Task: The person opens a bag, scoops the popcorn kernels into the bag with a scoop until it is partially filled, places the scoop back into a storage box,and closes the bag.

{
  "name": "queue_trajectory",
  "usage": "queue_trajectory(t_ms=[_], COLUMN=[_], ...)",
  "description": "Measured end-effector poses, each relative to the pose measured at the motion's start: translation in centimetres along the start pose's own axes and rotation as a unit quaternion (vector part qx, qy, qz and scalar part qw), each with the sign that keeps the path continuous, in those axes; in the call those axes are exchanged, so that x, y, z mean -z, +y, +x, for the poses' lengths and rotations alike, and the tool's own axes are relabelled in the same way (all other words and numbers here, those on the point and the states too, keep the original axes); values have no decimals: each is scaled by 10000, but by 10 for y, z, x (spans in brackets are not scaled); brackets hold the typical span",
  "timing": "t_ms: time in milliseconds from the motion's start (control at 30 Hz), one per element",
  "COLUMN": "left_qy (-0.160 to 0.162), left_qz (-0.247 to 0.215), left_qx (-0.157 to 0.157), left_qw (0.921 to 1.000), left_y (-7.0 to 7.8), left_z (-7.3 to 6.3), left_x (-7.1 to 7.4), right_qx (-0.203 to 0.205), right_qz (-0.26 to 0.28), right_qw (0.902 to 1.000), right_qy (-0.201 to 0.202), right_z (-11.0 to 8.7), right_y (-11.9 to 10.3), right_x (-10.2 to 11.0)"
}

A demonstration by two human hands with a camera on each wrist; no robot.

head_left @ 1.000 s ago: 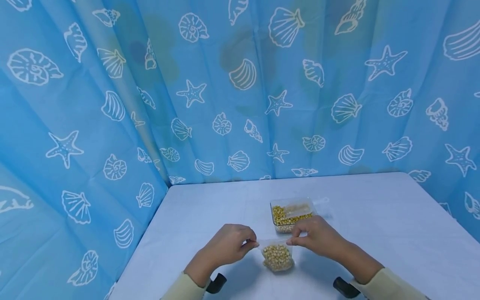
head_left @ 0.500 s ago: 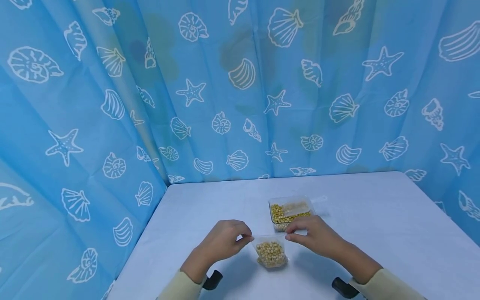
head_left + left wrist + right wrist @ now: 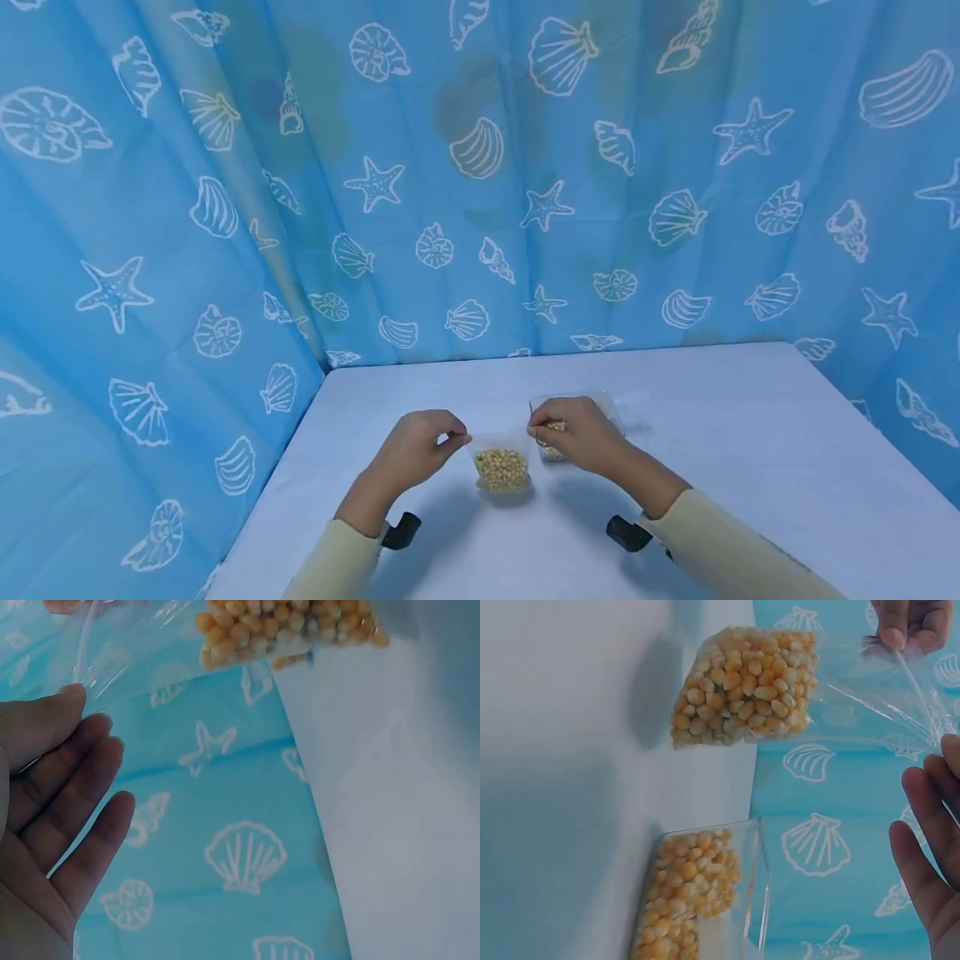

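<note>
A clear zip bag point(image 3: 502, 468) filled with yellow corn kernels point(image 3: 746, 686) hangs between my two hands, stretched by its top corners. My left hand point(image 3: 422, 448) pinches the left top corner between thumb and index finger; in the left wrist view its other fingers point(image 3: 101, 832) spread loosely. The right top corner is pinched by my right hand point(image 3: 581, 433), with thumb and index finger at the zip strip. In the right wrist view the kernels fill the bag's lower part, above a shadow on the table.
Behind my right hand stands a clear rectangular container point(image 3: 759, 892) holding more corn kernels and a pale scoop-like piece point(image 3: 716, 937). A white cloth covers the table point(image 3: 420, 392). A blue curtain point(image 3: 480, 208) with shell prints hangs along the back and left.
Both hands have moved left and away from the body, carrying the bag of corn with them. The right hand now overlaps the container in the head view.
</note>
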State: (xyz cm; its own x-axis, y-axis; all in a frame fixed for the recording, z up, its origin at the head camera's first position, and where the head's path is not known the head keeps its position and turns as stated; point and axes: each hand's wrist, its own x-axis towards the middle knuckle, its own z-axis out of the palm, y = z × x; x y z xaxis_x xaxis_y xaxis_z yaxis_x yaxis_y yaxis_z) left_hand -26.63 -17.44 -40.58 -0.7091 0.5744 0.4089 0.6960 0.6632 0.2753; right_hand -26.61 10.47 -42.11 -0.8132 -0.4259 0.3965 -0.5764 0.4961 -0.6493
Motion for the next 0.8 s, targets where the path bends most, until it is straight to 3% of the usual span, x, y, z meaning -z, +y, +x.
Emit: queue_trajectory(t_ms=[133, 233, 467, 800], left_qy=[162, 222, -159, -223], left_qz=[-98, -117, -216, -335], left_qx=[308, 466, 732, 1046], left_qw=[9993, 9986, 9970, 9937], left_y=[-12, -18, -29, -34], left_z=[8, 16, 8, -8], left_x=[6, 1, -20, -26], right_qx=[-217, -489, -1298, -853], right_qz=[-21, -76, -61, -207], right_qw=[9998, 9988, 9895, 9948], right_qy=[5, -40, -624, -515], right_z=[21, 30, 32, 14], right_y=[-2, 2, 20, 28], right_x=[1, 2, -15, -7])
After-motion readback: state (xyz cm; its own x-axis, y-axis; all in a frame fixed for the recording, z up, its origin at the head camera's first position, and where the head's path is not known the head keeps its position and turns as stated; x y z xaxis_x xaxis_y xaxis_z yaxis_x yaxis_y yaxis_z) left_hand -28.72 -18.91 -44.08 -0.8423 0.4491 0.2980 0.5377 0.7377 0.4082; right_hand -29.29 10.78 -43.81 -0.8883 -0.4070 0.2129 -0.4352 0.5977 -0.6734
